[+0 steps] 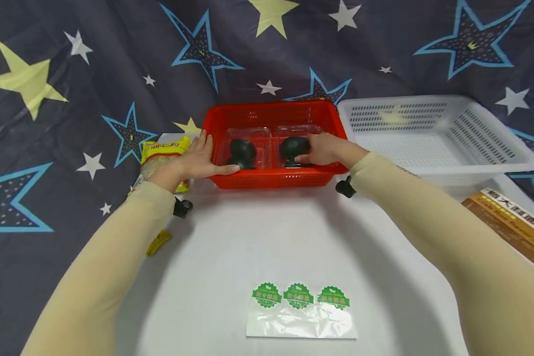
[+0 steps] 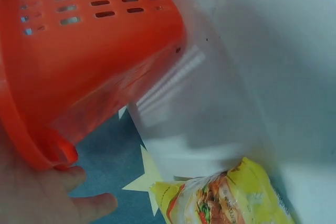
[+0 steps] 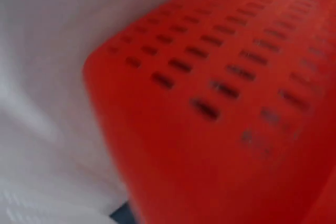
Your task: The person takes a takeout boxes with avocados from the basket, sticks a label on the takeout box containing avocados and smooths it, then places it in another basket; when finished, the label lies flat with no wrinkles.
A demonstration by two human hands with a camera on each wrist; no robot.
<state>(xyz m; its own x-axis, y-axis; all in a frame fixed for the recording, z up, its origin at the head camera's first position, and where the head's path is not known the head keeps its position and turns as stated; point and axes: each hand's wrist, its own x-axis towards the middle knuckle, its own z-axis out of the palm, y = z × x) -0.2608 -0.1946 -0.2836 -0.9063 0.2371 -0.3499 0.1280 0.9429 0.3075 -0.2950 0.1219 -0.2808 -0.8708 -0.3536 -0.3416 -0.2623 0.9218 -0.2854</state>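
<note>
A red plastic basket (image 1: 267, 179) stands at the back of the white table. Inside it are two clear plastic boxes side by side, a left box (image 1: 261, 136) and a right box (image 1: 300, 129), each with dark green avocados in it. My left hand (image 1: 200, 160) rests on the basket's left rim, its fingers spread and thumb stretched along the front edge. My right hand (image 1: 324, 149) reaches over the right front rim and grips an avocado (image 1: 293, 146) in the right box, thumb in front. Its far fingers are partly hidden. The right wrist view is blurred and shows only the basket's wall.
A white basket (image 1: 436, 170) stands to the right. Yellow food packets (image 1: 166, 148) lie at the left, with a small yellow piece (image 1: 158, 242) nearer. In front lies a sheet of green round stickers (image 1: 299, 316). A brown printed package (image 1: 507, 227) is at the right edge.
</note>
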